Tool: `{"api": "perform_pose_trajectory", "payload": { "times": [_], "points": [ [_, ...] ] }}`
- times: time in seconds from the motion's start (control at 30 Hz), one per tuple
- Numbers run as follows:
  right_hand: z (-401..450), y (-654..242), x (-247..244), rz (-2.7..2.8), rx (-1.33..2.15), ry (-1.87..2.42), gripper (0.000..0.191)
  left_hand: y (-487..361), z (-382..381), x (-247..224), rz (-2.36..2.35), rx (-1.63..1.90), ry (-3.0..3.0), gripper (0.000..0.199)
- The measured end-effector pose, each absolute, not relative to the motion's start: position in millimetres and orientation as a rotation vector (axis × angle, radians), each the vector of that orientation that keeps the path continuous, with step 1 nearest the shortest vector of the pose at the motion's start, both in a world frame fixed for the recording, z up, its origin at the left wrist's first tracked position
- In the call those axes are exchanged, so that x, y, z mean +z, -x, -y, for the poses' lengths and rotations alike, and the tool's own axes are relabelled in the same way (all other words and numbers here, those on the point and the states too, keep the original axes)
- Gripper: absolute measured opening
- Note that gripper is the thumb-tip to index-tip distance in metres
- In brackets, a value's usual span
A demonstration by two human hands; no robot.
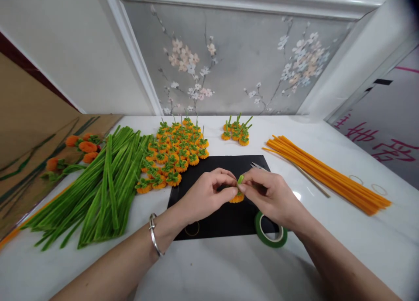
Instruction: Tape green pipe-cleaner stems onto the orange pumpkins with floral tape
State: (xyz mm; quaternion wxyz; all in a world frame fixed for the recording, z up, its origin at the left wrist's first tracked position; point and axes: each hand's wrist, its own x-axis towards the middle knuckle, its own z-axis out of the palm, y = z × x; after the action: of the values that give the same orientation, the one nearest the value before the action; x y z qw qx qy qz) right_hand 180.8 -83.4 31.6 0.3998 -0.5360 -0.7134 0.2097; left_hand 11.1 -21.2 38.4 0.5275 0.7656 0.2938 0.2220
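Observation:
Between my two hands, above the black mat point(212, 224), is a small orange pipe-cleaner pumpkin point(237, 199) with a green stem on top. My left hand point(209, 194) pinches it from the left, thumb and fingertips close to the stem. From the other side my right hand point(266, 194) pinches at the green stem. The fingers hide much of the pumpkin. Just below my right hand lies a roll of green tape point(262, 235). Scissor tips point(257, 166) poke out behind that hand.
Green pipe cleaners point(111, 183) are heaped at left, beside orange pieces point(87, 146). Many finished pumpkins point(176, 144) cluster behind the mat, with a smaller group point(237, 130) farther right. Orange pipe cleaners point(327, 174) and a thin stick point(312, 182) lie at right, near rubber bands point(379, 189).

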Motion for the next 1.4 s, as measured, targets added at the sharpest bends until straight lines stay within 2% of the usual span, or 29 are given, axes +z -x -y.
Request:
{"api": "perform_pose_trajectory", "payload": {
  "times": [0.43,0.83,1.0,1.13,1.27,1.4],
  "points": [
    [85,-184,26,1.755,0.741,1.412,0.011,-9,17,28,-0.732,0.588,-1.571,0.012],
    [84,-182,25,1.780,0.754,1.417,0.013,-11,20,29,-0.744,0.585,-2.093,0.023],
    [82,-181,24,1.781,0.593,1.538,0.013,-13,23,24,-0.761,0.634,-2.222,0.025],
    [78,-183,19,1.877,0.323,1.613,0.023,-15,28,23,-0.723,0.629,-2.259,0.027],
    [77,-184,18,2.077,0.327,1.449,0.026,-16,30,28,-0.733,0.546,-2.045,0.021],
    [78,-185,24,2.070,0.449,1.259,0.026,-12,25,30,-0.693,0.324,-1.357,0.009]
  ]
}}
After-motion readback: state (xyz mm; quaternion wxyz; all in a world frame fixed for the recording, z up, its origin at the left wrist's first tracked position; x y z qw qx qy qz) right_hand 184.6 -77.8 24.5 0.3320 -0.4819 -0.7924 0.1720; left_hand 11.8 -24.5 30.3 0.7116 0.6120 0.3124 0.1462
